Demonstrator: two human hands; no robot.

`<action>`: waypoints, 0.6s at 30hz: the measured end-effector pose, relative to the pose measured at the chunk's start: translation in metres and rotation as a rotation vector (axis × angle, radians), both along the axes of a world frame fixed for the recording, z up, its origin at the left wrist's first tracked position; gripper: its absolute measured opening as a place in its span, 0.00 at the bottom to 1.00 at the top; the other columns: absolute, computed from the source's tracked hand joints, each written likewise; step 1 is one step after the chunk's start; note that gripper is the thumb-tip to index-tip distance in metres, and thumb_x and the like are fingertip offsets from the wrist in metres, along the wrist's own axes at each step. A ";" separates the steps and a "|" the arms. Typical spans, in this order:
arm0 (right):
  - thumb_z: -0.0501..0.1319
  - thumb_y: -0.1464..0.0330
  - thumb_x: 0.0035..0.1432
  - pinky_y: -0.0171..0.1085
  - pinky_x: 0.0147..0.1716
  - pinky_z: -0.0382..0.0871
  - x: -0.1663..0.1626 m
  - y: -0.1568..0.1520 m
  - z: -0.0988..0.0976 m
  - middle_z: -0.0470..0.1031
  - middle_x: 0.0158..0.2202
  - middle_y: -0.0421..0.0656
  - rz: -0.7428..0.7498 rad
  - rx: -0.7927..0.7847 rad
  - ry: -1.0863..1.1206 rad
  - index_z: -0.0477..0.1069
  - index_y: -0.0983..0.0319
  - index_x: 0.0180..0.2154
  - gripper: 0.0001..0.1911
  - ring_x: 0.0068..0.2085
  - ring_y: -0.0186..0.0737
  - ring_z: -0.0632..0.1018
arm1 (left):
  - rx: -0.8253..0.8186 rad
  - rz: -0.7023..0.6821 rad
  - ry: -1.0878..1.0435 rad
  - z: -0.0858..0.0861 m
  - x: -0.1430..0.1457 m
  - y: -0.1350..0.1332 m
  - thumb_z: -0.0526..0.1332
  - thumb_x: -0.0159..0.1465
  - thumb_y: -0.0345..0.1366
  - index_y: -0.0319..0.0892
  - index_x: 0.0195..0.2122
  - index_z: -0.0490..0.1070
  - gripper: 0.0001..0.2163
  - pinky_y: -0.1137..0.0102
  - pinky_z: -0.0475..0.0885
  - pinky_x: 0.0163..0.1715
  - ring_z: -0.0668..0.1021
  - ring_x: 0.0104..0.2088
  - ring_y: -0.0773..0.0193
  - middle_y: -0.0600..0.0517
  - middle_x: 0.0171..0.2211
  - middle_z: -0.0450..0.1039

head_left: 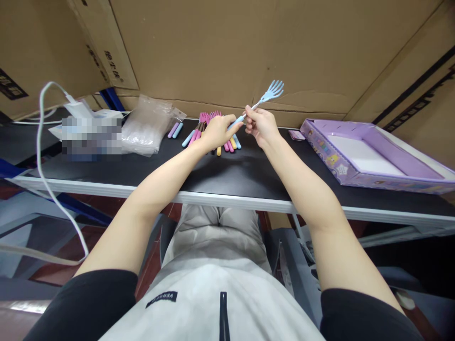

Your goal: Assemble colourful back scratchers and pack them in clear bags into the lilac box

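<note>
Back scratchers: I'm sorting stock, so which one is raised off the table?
The light-blue scratcher, held up by the left hand and right hand. The other scratchers lie on the black tabletop; their clearly visible heads are pink.

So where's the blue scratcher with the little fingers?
In the head view, the blue scratcher is just right of middle, in front of the cardboard: the left hand holds its handle, the right hand its rod.

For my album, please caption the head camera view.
Left hand and right hand hold a light-blue, metal-shafted, hand-shaped scratcher over a black tabletop, a shallow purple cardboard box at right.
</note>
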State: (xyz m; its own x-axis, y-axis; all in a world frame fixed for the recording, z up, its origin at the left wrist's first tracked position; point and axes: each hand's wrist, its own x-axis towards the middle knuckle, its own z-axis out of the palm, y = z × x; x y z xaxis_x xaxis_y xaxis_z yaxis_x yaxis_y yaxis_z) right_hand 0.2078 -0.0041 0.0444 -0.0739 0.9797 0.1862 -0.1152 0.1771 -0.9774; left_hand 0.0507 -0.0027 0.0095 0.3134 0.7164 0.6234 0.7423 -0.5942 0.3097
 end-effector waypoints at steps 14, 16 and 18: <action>0.59 0.69 0.76 0.28 0.22 0.55 0.031 0.017 0.018 0.54 0.18 0.30 -0.203 -0.077 0.097 0.59 0.60 0.26 0.22 0.18 0.22 0.62 | -0.017 -0.004 0.040 -0.006 -0.001 0.000 0.55 0.74 0.49 0.45 0.31 0.72 0.18 0.64 0.67 0.37 0.78 0.35 0.54 0.47 0.26 0.74; 0.49 0.68 0.80 0.28 0.23 0.54 0.067 0.026 0.023 0.49 0.17 0.30 -0.355 -0.080 0.142 0.57 0.59 0.25 0.25 0.17 0.20 0.59 | -0.042 -0.017 0.091 -0.010 -0.008 -0.002 0.56 0.73 0.49 0.45 0.30 0.71 0.18 0.64 0.68 0.37 0.79 0.34 0.53 0.47 0.25 0.74; 0.43 0.65 0.80 0.29 0.24 0.55 0.106 0.039 0.023 0.48 0.17 0.31 -0.498 -0.044 0.086 0.52 0.57 0.23 0.27 0.17 0.20 0.58 | -0.059 -0.019 0.112 -0.014 -0.016 -0.002 0.56 0.72 0.50 0.45 0.29 0.71 0.18 0.64 0.69 0.37 0.79 0.34 0.54 0.47 0.25 0.74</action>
